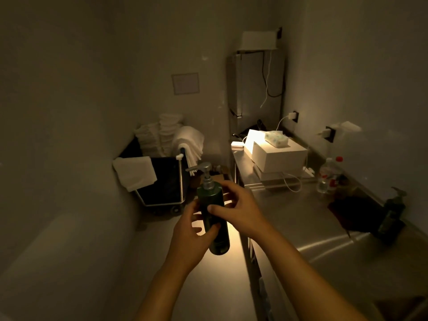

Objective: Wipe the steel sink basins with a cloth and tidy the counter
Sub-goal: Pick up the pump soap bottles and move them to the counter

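A dark green pump bottle (pixel 214 218) with a silver pump head is held upright in the air, left of the steel counter (pixel 289 216). My left hand (pixel 195 232) grips its lower body from the left. My right hand (pixel 234 205) curls round its upper body from the right, thumb on the front. A second dark pump bottle (pixel 392 214) stands on the counter at the right, by the back wall. A dark cloth (pixel 349 212) lies on the counter beside it. No sink basin shows clearly in this dim view.
White boxes (pixel 278 154) with a tissue pack on top, cables and a clear bottle with a red cap (pixel 326 174) sit further along the counter. A cart with stacked white towels (pixel 166 158) stands at the left wall. A steel cabinet (pixel 254 89) stands behind.
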`<state>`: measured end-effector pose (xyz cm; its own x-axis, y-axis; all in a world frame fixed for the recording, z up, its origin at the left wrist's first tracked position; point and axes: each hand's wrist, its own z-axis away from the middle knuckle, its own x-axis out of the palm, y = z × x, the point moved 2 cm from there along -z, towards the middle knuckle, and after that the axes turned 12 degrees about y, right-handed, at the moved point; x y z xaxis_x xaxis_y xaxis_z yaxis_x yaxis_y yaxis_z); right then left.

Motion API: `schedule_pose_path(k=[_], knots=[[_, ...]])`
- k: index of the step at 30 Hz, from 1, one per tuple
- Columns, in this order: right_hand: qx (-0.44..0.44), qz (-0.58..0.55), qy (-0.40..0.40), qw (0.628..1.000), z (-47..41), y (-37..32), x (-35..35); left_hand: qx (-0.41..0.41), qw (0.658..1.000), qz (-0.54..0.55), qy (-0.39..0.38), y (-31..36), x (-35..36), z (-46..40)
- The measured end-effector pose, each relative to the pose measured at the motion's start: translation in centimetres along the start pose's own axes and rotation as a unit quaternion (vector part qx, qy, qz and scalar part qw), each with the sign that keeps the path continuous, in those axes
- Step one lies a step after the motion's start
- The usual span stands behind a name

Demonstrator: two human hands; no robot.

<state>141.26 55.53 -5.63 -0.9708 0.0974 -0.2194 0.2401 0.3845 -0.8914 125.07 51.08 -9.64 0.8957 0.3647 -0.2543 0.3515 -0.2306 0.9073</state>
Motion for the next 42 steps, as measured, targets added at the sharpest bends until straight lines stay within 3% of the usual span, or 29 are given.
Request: schedule_pose_path(k=[5, 15, 25, 34, 42], knots=[[0.01, 0.013, 0.019, 1.0, -5.2, 2.3, 1.4, 0.004, 0.998, 0.034, -0.061, -3.1, 2.3, -7.4], [0.047, 0.055, 0.134, 0.988, -17.3, 5.3, 1.0, 0.063, 0.979, 0.101, -0.164, -4.0, 8.6, -23.1], [0.104, 0.113, 0.214, 0.965, -18.3, 7.9, -0.7, 0.075, 0.946, 0.145, -0.281, -5.5, 14.2, -26.4], [0.1, 0.12, 0.193, 0.969, -20.8, 7.3, 1.0, 0.061, 0.941, 0.171, -0.287, -6.7, 12.5, -28.7], [0.087, 0.123, 0.154, 0.977, -23.3, 8.5, 5.4, 0.053, 0.957, 0.106, -0.266, -10.4, 8.0, -31.6]])
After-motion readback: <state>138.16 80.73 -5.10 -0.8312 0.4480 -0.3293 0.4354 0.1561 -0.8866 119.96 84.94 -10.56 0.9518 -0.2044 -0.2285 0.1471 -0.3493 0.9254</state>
